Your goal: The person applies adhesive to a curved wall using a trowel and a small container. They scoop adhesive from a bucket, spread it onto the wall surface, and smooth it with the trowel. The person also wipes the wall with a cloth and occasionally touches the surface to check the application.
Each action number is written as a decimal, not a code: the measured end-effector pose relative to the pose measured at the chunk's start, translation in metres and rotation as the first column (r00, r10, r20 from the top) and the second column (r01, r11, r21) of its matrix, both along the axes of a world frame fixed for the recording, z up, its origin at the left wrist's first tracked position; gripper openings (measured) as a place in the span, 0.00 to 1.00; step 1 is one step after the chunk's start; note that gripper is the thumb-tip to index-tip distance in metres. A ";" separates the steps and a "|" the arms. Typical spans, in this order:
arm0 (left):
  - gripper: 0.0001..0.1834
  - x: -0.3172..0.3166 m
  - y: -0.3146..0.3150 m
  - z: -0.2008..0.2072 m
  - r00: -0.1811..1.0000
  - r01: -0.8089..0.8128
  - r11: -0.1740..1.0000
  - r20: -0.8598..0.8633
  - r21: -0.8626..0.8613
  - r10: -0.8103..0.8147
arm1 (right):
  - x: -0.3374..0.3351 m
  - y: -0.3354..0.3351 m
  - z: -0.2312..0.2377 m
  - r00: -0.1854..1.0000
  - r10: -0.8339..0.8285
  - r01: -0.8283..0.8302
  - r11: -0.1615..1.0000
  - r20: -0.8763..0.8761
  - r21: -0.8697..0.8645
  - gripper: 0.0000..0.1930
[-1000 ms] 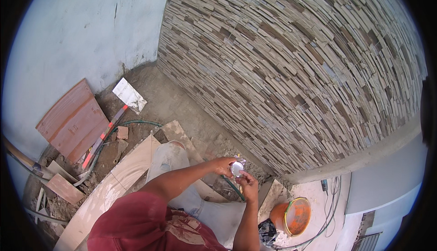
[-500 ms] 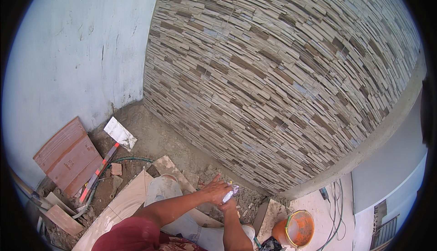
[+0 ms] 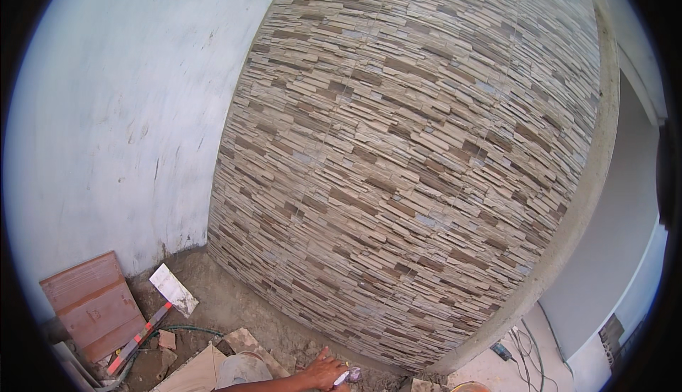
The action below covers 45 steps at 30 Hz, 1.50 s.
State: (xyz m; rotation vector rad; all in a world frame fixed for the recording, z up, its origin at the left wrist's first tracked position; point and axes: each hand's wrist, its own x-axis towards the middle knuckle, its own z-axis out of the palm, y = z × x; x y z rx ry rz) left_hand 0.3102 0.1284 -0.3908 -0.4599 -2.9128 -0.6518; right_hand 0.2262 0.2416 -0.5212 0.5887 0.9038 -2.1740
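Note:
At the lower edge, my left hand [image 3: 323,371] is closed at a small crumpled white and purple packet [image 3: 353,375], with one finger sticking up. Only a sliver of my right hand [image 3: 343,388] shows, just below the packet; its fingers are cut off by the picture's edge. What the packet contains cannot be made out. Beyond my hands rises a wall of stacked-stone-look tiles [image 3: 398,179] in beige, grey and brown.
Reddish-brown tiles [image 3: 96,307] lean on the white wall [image 3: 128,122] at left. Beside them are a mortar-smeared white tile piece [image 3: 174,290] and a red-and-grey level-like bar [image 3: 138,340]. An orange bucket [image 3: 470,387] and a corded tool [image 3: 501,351] lie right.
The view has tilted upward, so my hands, the packet and the bucket now sit lower and are partly cut off. My left hand stays at the packet.

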 end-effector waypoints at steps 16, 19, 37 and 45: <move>0.34 -0.004 -0.014 -0.031 0.860 -0.490 0.607 0.233 0.626 0.453 | 0.009 0.054 0.111 0.661 0.486 0.144 0.665 -0.571 0.733 0.11; 0.31 -0.008 -0.002 -0.059 0.840 -0.535 0.571 0.321 0.623 0.437 | 0.009 0.071 0.113 0.259 0.704 0.229 0.621 -0.662 0.750 0.14; 0.08 -0.049 0.028 -0.143 0.718 -0.661 -0.284 0.695 0.695 0.029 | 0.010 0.077 0.186 -0.260 0.965 0.561 0.115 0.042 0.820 0.10; 0.09 -0.061 0.034 -0.162 0.637 -0.678 -0.576 0.756 0.456 -0.152 | 0.040 0.037 0.216 -0.277 0.957 0.557 0.093 0.080 0.825 0.10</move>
